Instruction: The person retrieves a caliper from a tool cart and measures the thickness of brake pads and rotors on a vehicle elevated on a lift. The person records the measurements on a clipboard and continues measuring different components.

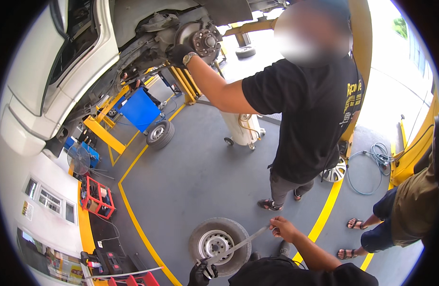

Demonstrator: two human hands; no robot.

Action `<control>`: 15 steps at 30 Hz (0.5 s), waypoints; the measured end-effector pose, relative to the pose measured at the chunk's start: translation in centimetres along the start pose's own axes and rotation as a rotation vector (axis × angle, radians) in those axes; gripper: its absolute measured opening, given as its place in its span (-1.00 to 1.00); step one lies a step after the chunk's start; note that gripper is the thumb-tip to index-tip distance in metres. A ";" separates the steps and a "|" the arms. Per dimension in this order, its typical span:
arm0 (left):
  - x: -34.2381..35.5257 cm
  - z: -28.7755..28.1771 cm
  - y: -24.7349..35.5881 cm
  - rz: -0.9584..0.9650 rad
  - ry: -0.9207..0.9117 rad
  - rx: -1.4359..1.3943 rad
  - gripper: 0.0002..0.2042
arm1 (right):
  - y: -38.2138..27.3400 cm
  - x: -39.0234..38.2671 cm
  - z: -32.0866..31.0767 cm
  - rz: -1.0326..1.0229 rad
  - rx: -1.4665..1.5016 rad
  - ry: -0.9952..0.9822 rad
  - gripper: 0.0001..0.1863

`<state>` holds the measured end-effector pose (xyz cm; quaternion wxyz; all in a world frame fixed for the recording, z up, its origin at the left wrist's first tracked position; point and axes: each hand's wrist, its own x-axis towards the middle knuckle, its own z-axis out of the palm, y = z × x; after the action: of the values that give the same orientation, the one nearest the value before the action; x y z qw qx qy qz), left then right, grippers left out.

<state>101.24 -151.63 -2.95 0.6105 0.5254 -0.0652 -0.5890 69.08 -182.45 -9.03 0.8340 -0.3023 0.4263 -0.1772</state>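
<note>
Black shirt cloth (305, 274) lay nearest the camera, and beyond it the gloved left hand (198, 275) and bare right hand (284, 229), well apart, gripped opposite ends of a long grey strip (239, 245), slanting near-left to far-right above a wheel (200, 237) between the floor's (219, 176) yellow lines (326, 214).

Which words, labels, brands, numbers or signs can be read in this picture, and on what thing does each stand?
Black shirt of the standing person: yellow and paler print; the large top line is partly legible, but I do not copy wording; the smaller lines are unclear.
Small wall sign: lettering too small to read surely.
Grey strip: no readable marks.
Tyre under it: no readable lettering.
</note>
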 end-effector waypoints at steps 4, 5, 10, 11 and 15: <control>-2.7 -0.5 -0.5 0.011 -0.040 -0.081 -0.64 | 1.6 -2.0 -0.2 0.111 -0.040 -0.082 -0.63; -3.2 -1.1 -0.7 0.008 -0.047 -0.114 -0.64 | 1.9 -2.5 0.5 0.105 -0.043 -0.106 -0.65; -7.3 -4.4 -1.7 -0.346 0.080 -0.755 -0.73 | 0.3 -5.2 8.4 -0.110 -0.096 -0.214 -0.68; -8.1 -5.9 -1.6 -0.520 0.095 -1.015 -0.77 | 0.6 -5.0 10.0 -0.162 -0.095 -0.249 -0.67; -12.8 -13.4 -2.7 -0.402 -0.057 -0.755 -0.74 | 1.5 -5.4 19.8 -0.330 -0.191 -0.370 -0.69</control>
<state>104.99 -133.29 -3.86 0.6311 0.2507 0.2419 -0.6931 82.19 -171.38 2.25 0.8253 -0.4722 0.2261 -0.2116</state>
